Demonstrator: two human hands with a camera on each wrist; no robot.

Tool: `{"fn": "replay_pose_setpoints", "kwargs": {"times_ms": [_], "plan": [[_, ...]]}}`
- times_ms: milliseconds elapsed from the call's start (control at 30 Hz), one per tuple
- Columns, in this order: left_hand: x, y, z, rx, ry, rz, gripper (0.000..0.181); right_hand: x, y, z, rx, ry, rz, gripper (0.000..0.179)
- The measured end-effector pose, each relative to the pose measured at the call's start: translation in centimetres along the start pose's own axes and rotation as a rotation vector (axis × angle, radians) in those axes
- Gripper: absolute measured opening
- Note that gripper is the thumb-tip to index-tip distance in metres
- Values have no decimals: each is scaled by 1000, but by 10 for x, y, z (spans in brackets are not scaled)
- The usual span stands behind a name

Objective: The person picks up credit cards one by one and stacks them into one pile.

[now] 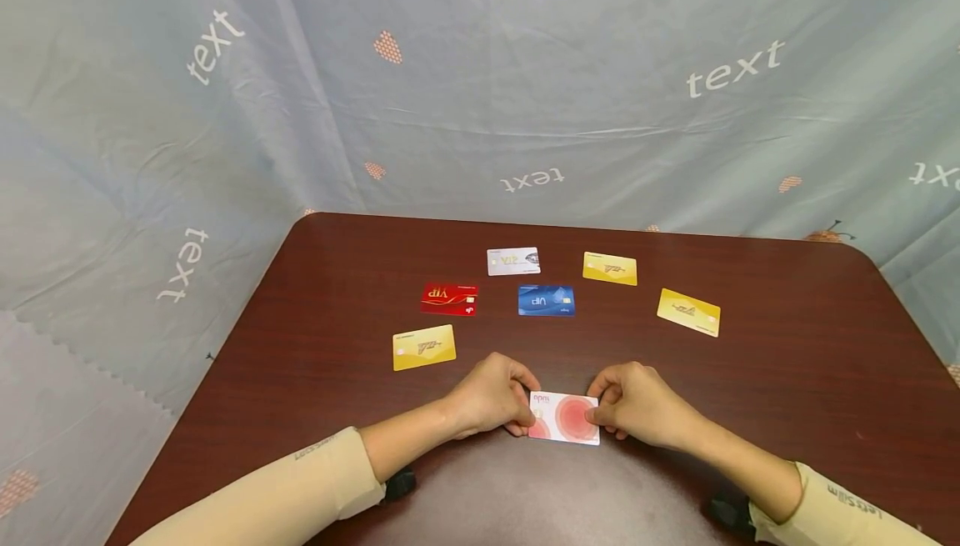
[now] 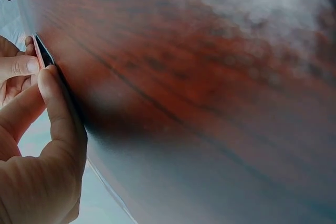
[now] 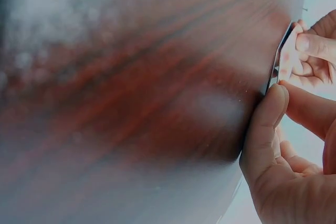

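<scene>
A white card with pink and red circles [image 1: 564, 419] is held between both hands close over the front part of the table. My left hand [image 1: 491, 396] pinches its left edge between thumb and fingers. On the opposite edge my right hand [image 1: 637, 406] grips it the same way. In the left wrist view the card [image 2: 43, 52] appears nearly edge-on, its dark underside showing beside the left thumb. The right wrist view also shows the card [image 3: 285, 53] on edge, with both hands' fingertips at its ends.
Beyond the hands lie a red card [image 1: 449, 299], a blue card [image 1: 546, 301], a silver card [image 1: 513, 262] and yellow cards at left [image 1: 424, 348], back [image 1: 610, 268] and right [image 1: 688, 313]. The dark wood table [image 1: 337, 279] meets a grey-blue curtain [image 1: 480, 96] behind.
</scene>
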State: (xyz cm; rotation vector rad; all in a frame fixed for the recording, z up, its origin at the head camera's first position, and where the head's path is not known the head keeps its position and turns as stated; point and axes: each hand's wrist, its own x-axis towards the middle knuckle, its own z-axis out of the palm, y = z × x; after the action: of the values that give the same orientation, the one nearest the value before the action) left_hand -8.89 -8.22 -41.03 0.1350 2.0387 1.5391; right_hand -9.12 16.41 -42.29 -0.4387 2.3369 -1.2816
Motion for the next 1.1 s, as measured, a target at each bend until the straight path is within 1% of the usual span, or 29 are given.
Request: {"fn": "replay_pose_setpoints", "kwargs": {"times_ms": [67, 233, 467, 533, 700, 767, 1100], "plan": [[0, 1, 0, -1, 6, 3, 35, 0, -1, 0, -9, 6, 5, 12], [-1, 2, 2, 30, 18, 9, 34, 0, 0, 0, -16, 13, -4, 13], [-1, 4, 3, 57, 18, 26, 35, 1, -1, 1, -24, 14, 19, 13], [-1, 4, 4, 80, 23, 41, 33, 2, -1, 1, -30, 16, 11, 13], [-1, 3, 5, 176, 43, 83, 29, 2, -1, 0, -47, 25, 0, 14], [-1, 3, 5, 193, 48, 91, 28, 2, -1, 0, -50, 29, -4, 14], [-1, 2, 5, 155, 36, 71, 27, 1, -1, 1, -41, 39, -1, 15]]}}
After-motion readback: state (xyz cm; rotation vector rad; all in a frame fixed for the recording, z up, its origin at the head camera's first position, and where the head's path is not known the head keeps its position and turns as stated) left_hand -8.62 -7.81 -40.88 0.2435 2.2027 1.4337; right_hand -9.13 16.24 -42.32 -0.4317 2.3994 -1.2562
